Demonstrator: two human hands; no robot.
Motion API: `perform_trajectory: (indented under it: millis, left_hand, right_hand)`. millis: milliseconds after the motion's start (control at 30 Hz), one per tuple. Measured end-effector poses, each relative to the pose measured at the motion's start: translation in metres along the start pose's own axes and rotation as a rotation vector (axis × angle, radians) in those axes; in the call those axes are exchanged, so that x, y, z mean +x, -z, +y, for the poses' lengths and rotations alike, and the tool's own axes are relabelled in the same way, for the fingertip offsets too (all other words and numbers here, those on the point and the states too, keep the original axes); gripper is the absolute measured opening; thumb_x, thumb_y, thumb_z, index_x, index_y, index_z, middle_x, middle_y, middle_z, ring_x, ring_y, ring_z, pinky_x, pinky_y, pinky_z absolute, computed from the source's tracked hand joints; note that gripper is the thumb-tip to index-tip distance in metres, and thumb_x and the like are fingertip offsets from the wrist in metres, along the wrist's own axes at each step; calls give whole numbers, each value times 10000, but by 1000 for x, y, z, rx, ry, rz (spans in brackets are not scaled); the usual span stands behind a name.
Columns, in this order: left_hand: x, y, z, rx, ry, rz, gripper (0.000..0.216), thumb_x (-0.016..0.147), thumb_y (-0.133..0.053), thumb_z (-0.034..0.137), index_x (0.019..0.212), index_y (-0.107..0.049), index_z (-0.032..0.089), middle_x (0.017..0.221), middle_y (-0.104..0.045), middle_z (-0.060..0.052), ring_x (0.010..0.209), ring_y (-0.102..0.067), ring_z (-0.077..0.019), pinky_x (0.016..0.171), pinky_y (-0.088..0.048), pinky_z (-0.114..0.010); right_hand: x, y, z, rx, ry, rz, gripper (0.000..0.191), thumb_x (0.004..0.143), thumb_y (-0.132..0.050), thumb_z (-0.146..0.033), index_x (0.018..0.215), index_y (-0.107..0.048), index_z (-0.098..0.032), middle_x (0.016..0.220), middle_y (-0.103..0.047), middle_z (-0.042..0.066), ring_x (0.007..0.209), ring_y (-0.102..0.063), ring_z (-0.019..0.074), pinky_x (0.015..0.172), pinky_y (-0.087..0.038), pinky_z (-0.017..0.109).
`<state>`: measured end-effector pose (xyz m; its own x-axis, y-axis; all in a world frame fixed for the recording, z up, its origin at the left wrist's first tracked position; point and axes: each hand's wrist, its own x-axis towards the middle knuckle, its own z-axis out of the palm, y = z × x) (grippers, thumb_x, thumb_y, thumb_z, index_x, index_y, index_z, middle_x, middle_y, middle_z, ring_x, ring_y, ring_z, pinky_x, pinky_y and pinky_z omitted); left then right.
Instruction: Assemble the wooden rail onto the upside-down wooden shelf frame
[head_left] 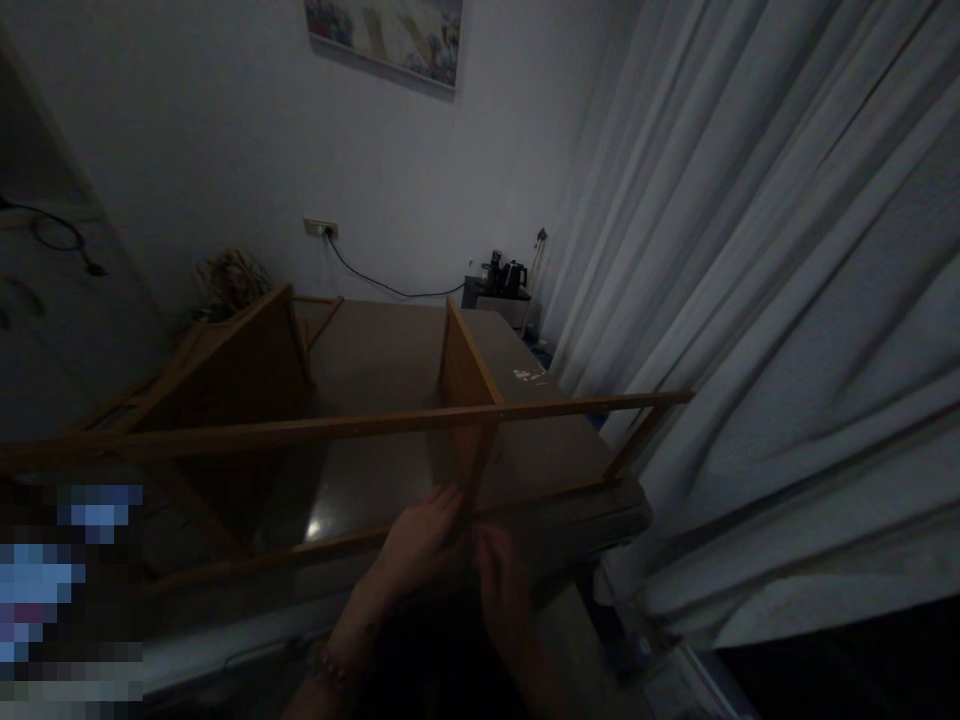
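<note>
A wooden shelf frame [405, 423] lies on its side across a broad, shiny surface. It has long rails and upright wooden panels, among them a middle shelf board [471, 360]. Where this board meets the near lower rail, my left hand [424, 530] is closed over the wood, its fingers against the joint. My right hand [501, 570] is just to the right of the same joint, with its fingers curled together. Anything between the right fingers is lost in the dark.
A small cabinet [502, 300] bears a black kettle [514, 275] at the back. White curtains [757, 300] hang along the right. White scraps [529, 377] lie on the surface under the frame. A cable [375, 283] runs from a wall socket [321, 228]. At the lower left, an area is pixelated.
</note>
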<state>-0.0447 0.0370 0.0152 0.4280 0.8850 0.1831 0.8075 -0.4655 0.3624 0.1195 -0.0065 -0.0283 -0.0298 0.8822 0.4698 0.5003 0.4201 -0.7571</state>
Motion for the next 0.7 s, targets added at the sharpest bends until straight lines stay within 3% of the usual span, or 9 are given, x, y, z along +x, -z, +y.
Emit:
perform_trajectory:
  millis: [133, 300, 500, 700]
  left_hand:
    - [1, 0, 5, 14, 20, 29, 432, 899, -526, 373, 1282, -489, 176, 1335, -549, -119, 1189, -542, -254, 946, -480, -349]
    - [1, 2, 8, 3, 58, 47, 439, 887, -557, 370, 1271, -500, 166, 1313, -567, -129, 1181, -551, -263, 971, -474, -376]
    - [2, 4, 7, -87, 8, 74, 373, 872, -553, 311, 1223, -522, 188, 1257, -593, -92, 1141, -568, -235, 942, -484, -340]
    - [3, -3, 4, -104, 45, 102, 345, 875, -530, 236, 1217, -541, 194, 1256, -606, -89, 1140, -580, -225, 962, -476, -341]
  right_hand:
    - [0, 2, -11, 55, -179, 5, 253, 990, -391, -311, 1034, -623, -221, 805, -681, 5, 697, -644, 127, 655, -503, 205]
    - [0, 2, -8, 64, -169, 25, 261, 985, -393, -310, 1016, -634, -215, 853, -693, 17, 724, -651, 132, 676, -506, 209]
    - [-1, -2, 13, -67, 86, 74, 254, 996, -380, -266, 1036, -628, -224, 961, -711, 45, 877, -675, 151, 778, -523, 241]
    - [4, -3, 17, -229, 371, 89, 284, 1013, -336, -241, 1060, -616, -217, 911, -713, 58, 841, -674, 166, 732, -543, 269]
